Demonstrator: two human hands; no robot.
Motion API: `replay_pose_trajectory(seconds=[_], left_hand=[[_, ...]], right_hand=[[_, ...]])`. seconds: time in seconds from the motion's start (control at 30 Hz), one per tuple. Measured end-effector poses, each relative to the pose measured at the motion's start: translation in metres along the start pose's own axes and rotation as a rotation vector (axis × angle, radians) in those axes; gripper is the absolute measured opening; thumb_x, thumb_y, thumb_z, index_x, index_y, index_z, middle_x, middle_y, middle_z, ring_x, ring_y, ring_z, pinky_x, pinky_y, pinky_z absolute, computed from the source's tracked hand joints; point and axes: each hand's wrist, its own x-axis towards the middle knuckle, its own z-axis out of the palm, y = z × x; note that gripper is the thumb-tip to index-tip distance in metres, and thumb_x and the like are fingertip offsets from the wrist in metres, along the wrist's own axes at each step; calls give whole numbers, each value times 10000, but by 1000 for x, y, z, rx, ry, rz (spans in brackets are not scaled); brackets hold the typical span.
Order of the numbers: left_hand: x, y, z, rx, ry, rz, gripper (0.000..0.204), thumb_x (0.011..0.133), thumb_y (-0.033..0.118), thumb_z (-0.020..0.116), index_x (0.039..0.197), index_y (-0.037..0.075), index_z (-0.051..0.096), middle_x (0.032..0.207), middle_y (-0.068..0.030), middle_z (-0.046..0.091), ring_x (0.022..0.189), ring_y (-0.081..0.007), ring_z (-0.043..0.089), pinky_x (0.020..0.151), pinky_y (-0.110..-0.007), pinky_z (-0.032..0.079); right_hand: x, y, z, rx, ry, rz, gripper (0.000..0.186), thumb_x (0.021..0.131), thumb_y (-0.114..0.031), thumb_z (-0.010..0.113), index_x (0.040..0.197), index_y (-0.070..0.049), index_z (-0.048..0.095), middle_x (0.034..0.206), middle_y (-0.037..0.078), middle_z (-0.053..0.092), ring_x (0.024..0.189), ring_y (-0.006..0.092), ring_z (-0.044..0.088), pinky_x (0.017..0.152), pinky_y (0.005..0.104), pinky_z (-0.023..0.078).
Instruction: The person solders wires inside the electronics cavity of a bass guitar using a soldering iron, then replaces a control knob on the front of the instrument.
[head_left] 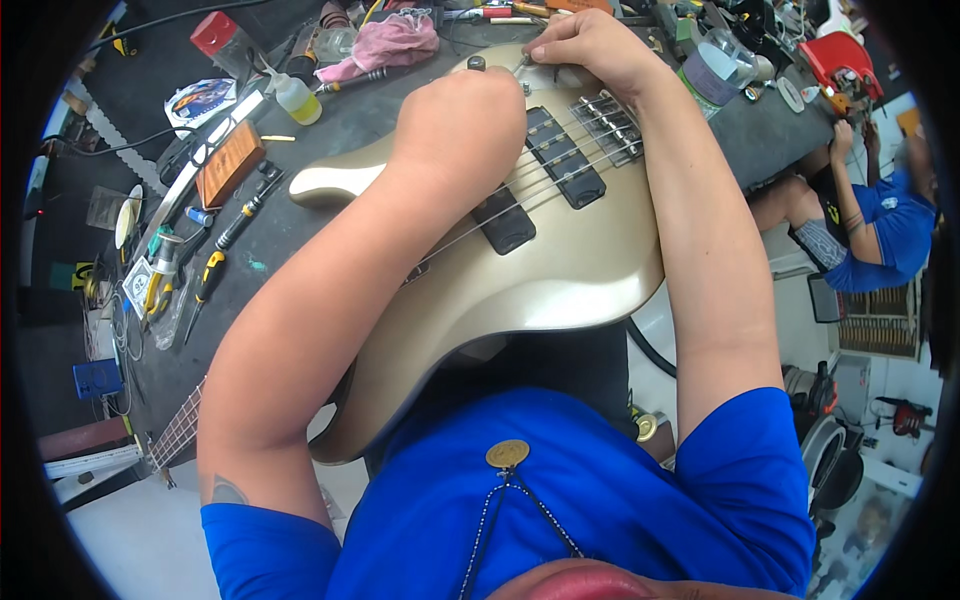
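Observation:
A gold bass guitar (575, 265) lies on the bench before me, its lower edge toward my body. It has a black pickup (505, 228), a second dark pickup (585, 190) and a metal bridge (628, 140). My left hand (462, 125) is closed in a fist above the strings, its fingertips hidden below. A dark round knob (476, 63) shows just beyond that fist; whether the hand touches it I cannot tell. Near the body's far edge, my right hand (590, 48) pinches something small and metallic, too small to name.
To the left lie a wooden block (230, 163), a yellow-black screwdriver (208, 278) and a squeeze bottle (296, 98). A pink cloth (395, 45) is at the back. A clear jar (718, 68) and a red tool (838, 65) stand right. Another person in blue (880, 235) sits at far right.

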Motion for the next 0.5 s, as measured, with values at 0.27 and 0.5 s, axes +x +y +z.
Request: replay_pose_trajectory(seconds=[0.27, 0.5], left_hand=[[12, -8, -8, -367, -112, -250, 300, 1019, 222, 575, 983, -49, 699, 892, -253, 735, 843, -401, 738, 771, -498, 574], [3, 1, -3, -129, -42, -100, 293, 1021, 210, 564, 989, -46, 703, 896, -251, 736, 842, -403, 740, 771, -500, 576]], right_hand=[[9, 21, -1, -57, -38, -117, 246, 886, -109, 753, 1069, 51, 785, 952, 44, 716, 854, 132, 659, 733, 286, 530], [9, 24, -2, -37, -21, -119, 253, 879, -100, 747, 1074, 56, 783, 952, 45, 720, 872, 147, 672, 827, 300, 531]])
